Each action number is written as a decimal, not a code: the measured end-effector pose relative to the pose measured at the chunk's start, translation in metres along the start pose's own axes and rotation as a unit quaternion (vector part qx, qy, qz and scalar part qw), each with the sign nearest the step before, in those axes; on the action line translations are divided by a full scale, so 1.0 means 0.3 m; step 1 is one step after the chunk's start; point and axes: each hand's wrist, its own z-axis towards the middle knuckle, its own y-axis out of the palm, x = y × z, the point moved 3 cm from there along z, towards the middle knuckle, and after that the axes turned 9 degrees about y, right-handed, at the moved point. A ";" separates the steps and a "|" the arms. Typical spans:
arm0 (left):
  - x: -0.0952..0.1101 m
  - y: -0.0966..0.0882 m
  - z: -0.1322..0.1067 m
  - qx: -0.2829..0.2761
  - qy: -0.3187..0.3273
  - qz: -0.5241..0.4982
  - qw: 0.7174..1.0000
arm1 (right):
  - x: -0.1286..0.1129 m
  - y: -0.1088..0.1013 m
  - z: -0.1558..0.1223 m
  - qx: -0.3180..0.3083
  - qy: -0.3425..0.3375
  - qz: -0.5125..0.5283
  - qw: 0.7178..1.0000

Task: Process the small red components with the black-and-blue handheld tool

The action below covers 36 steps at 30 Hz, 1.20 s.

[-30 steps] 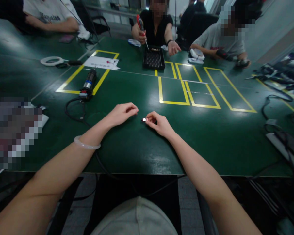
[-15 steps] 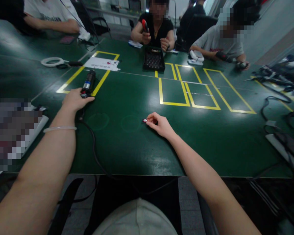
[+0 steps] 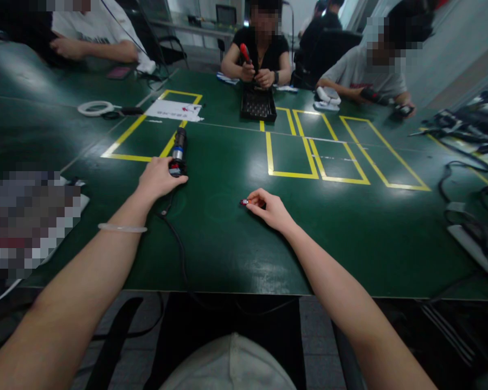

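Through the head view I record 2 hands over the green table. The left hand grasps the near end of a black cylindrical device, thumb on the near side; I find its fingers partly hidden. The device is by the right side of a yellow taped outline; I cannot tell whether it touches the surface. The right hand pinches a small red-and-white piece between thumb and fingertips, low over the table, well apart from the device.

I judge the device rigid and fairly heavy, its silver band probably slippery; the dark barrel should give the surest hold. Its black cable may drag. I assess the small piece as light, stiff and easily dropped, best held by its edges.
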 end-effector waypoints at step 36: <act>0.613 0.149 -0.217 -0.047 0.178 0.101 0.978 | 0.010 0.004 0.018 0.026 -0.012 0.002 1.000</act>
